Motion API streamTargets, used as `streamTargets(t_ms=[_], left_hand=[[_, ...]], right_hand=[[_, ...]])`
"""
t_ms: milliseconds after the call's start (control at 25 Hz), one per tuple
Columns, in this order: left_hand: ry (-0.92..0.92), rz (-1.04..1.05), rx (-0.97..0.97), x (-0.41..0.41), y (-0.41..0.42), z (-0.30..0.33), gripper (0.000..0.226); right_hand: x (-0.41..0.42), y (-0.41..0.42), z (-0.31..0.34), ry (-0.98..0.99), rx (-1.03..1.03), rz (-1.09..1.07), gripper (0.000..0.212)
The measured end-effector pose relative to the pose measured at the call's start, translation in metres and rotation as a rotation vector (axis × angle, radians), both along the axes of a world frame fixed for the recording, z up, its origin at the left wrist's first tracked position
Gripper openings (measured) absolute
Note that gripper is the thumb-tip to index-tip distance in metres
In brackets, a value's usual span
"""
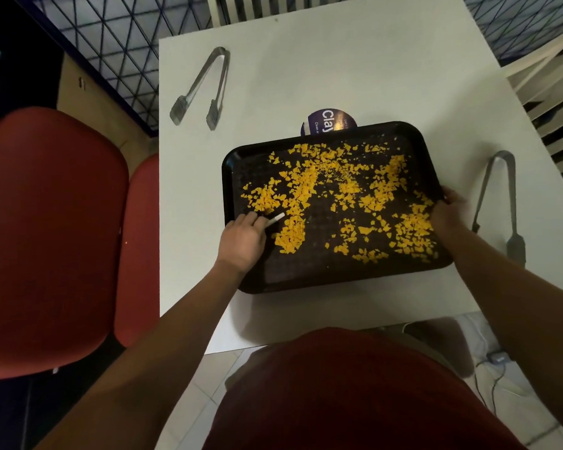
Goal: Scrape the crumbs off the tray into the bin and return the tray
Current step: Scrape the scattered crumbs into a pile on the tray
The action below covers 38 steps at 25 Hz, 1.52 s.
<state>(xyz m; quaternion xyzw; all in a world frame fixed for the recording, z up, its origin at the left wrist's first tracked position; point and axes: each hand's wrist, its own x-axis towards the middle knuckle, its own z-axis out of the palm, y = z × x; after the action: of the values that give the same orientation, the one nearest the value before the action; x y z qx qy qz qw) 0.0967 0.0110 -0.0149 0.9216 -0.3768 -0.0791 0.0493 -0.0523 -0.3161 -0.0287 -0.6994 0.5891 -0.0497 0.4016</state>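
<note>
Tray [333,264] on white tabletop [306,76], strewn with yellow crumbs [293,235]. Left hand [242,240]: fingers pinch a white scraper [275,219] at the crumbs. Right hand [450,211]: fingers curled round the tray's right rim. Tongs [205,87] lie apart.

I can read one printed label: a round dark purple lid or tub [330,123] sits on the white table [306,76], just behind the far edge of the black tray [306,280], which covers part of it. In large white letters it says "Cla", the word cut off by the tray's rim. Smaller white lines beside it begin "Clean", but the rest is too small to read.
</note>
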Motion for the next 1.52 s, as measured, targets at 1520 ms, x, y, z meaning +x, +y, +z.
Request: streamTargets(t_ms=[1520], left_hand=[[0.159, -0.027, -0.037, 0.017, -0.017, 0.0, 0.035]], right_hand=[[-0.001, 0.014, 0.017, -0.019, -0.007, -0.142, 0.049]])
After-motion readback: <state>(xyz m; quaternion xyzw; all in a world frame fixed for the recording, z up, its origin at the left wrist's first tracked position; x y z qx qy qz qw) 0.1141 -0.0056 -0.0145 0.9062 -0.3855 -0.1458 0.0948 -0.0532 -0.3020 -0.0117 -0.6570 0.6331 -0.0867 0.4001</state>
